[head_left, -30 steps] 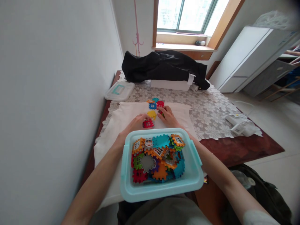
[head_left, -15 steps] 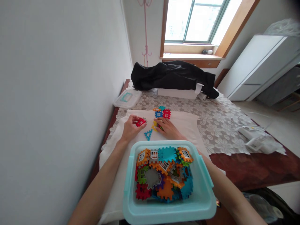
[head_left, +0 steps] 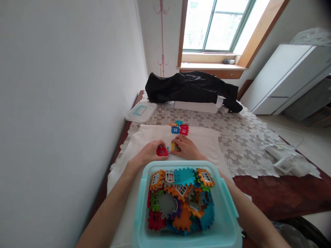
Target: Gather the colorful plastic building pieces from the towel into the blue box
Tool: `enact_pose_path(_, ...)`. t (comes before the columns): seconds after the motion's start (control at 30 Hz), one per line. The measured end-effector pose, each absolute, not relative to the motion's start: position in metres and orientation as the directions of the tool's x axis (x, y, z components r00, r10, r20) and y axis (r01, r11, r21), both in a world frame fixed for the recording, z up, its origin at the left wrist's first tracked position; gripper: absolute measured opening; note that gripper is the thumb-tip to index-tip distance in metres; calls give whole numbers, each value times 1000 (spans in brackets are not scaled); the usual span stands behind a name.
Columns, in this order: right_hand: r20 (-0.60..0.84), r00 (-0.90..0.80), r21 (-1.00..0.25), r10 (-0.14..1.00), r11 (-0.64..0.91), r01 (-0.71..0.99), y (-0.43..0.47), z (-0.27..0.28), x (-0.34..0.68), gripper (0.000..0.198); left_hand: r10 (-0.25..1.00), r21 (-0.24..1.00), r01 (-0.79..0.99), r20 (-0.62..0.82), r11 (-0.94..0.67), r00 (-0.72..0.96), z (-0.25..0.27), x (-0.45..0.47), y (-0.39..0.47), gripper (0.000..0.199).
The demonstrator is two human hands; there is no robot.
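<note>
My left hand [head_left: 149, 153] is closed, thumb and fingers pinching a red interlocking block tile [head_left: 162, 152] just above the white cloth. A small bit of blue shows at that tile's right edge; the rest of that blue piece is hidden. My right hand [head_left: 186, 147] curls over a yellow interlocking tile [head_left: 175, 146], its fingertips on the piece and partly covering it. A narrow gap separates the two hands. Beyond them lie a blue window tile [head_left: 175, 130] and a red window tile [head_left: 184, 130], side by side, with orange and teal pieces behind.
Close to me stands a light-blue tub [head_left: 224, 206] heaped with colourful tiles. Its clear lid [head_left: 141, 112] lies at the far left by the wall. A black cover [head_left: 191, 86] drapes over a white box at the back. Plastic-wrapped things [head_left: 287, 160] sit at the right.
My left hand has come nearer and to the right with the red tile, over where the blue triangle lay. My right hand has shifted slightly nearer with the yellow tile. The view has tilted up slightly.
</note>
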State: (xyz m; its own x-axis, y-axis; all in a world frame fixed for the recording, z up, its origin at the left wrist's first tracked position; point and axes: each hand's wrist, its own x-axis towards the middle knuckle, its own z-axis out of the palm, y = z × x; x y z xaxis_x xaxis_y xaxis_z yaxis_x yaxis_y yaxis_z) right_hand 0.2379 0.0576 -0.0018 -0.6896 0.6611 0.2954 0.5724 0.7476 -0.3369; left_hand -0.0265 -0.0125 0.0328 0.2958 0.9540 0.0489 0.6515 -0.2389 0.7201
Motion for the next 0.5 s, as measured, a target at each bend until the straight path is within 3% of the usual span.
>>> enact_pose_path(0.2, 307, -701, -377, 644, 759, 532, 57, -2, 239, 36, 941, 655, 696, 71, -295, 332, 42, -17, -13, 35)
enact_pose_path(0.27, 353, -614, -402, 706, 707, 581, 60, -2, 241, 39, 942, 635, 715, 65, -293, 329, 42, -15, -14, 32)
enact_pose_path(0.4, 478, -282, -508, 832, 524, 683, 78, -1, 249, 45, 953, 651, 705, 101, -279, 284, 32, -11, -13, 29)
enact_pose_path(0.5, 407, -260, -488, 876, 449, 749, 91, -2, 255, 49, 952, 692, 654, 192, -304, 238, 25, -4, -1, 33)
